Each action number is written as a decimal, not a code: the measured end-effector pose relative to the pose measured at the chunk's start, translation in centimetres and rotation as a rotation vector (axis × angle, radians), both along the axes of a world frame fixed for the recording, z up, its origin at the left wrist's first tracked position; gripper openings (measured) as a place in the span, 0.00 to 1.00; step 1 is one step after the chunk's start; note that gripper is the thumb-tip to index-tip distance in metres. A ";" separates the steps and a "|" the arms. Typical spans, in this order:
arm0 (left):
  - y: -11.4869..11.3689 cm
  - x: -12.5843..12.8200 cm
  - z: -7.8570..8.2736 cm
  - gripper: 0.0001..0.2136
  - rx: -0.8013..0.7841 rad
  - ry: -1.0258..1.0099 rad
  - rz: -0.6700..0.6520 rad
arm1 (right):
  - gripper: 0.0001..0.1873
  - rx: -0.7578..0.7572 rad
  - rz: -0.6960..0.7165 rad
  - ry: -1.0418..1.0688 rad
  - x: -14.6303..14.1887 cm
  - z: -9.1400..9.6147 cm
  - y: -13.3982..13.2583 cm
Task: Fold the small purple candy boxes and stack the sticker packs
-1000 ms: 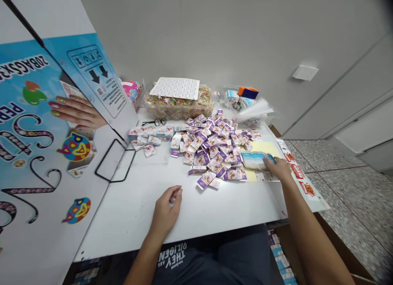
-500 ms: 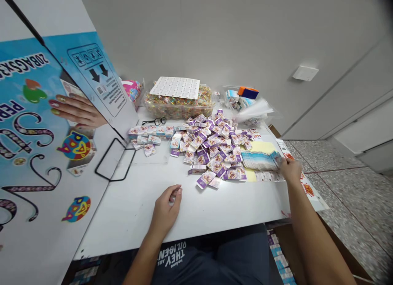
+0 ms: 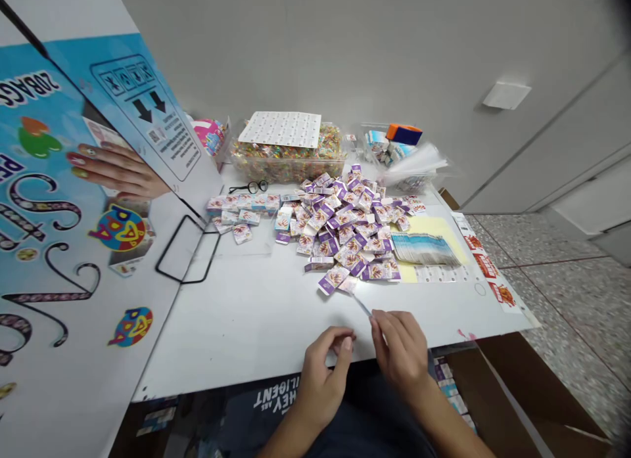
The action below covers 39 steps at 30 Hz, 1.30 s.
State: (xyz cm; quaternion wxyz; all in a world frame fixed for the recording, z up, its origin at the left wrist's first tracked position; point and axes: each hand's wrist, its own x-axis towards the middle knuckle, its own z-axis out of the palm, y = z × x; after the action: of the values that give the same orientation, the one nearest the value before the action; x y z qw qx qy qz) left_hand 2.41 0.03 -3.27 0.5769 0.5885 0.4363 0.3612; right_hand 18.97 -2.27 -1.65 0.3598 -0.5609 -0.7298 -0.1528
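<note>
My right hand [image 3: 401, 346] is over the table's front part, thumb and fingers pinching a thin flat card [image 3: 363, 307], seen nearly edge-on. Close to it on the left is my left hand [image 3: 328, 366], loosely curled, with a gap between thumb and index finger and nothing visible in it. Ahead of both hands lies a heap of small purple-and-white boxes [image 3: 345, 221] with pictures of painted nails. To the heap's right, a fanned stack of blue-and-white flat cards [image 3: 424, 248] rests on a yellow sheet [image 3: 458, 231].
Behind the heap stands a clear bin [image 3: 286, 169] of colourful bits under a white printed sheet [image 3: 280, 128]. A second bin [image 3: 374, 157] holds packets and an orange-and-blue tape dispenser [image 3: 404, 133]. Glasses [image 3: 249, 187] and a row of boxes [image 3: 244, 203] lie left. A large printed carton [image 3: 167, 142] borders the left; an open cardboard box [image 3: 493, 379] is below right.
My right hand has come from the card stack to the front middle, bringing one flat card. My left hand has moved right and nearer to me. The view has shifted slightly.
</note>
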 end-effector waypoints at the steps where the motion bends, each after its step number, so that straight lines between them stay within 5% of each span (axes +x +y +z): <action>1: 0.1 0.1 -0.2 0.13 0.024 0.028 0.031 | 0.17 -0.020 0.007 0.016 -0.7 -0.6 -0.4; 6: 1.3 -1.1 -1.7 0.12 0.117 0.173 0.153 | 0.21 -0.104 -0.026 0.030 0.0 -3.9 -2.0; 10: 1.4 -1.6 -2.0 0.14 0.083 0.201 0.113 | 0.24 -0.139 -0.055 0.155 0.3 -4.5 -3.0; 16: -0.3 -1.2 -1.1 0.23 -0.067 -0.075 -0.085 | 0.32 0.007 0.003 0.186 -3.4 -1.6 -4.0; 19: -0.9 -0.8 -0.9 0.28 -0.218 -0.290 -0.019 | 0.30 -0.047 0.162 0.238 -5.2 -0.2 -3.9; 22: -0.5 -0.8 -0.7 0.29 -0.452 -0.439 0.089 | 0.27 -0.139 0.340 0.412 -5.4 0.9 -3.5; 25: 0.1 -1.5 -0.6 0.29 -0.580 -0.574 -0.038 | 0.27 -0.245 0.329 0.508 -4.2 1.9 -3.0; 28: 0.2 -2.1 -0.6 0.27 -0.631 -0.673 -0.216 | 0.27 -0.473 0.317 0.492 -3.0 2.9 -2.6; 32: -0.1 -1.8 -0.7 0.27 -0.644 -0.706 -0.254 | 0.24 -0.734 0.367 0.570 -2.7 3.9 -1.8; 39: -0.7 -1.3 -1.7 0.27 -0.694 -0.630 -0.383 | 0.11 -0.912 0.447 0.675 -1.8 5.1 -0.4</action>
State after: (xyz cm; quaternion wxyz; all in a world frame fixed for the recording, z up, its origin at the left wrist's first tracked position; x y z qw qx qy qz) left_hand 1.13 -0.67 -5.02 0.8981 0.2940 0.2196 0.2425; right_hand 17.19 -2.66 3.45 0.3181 -0.5090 -0.6676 0.4405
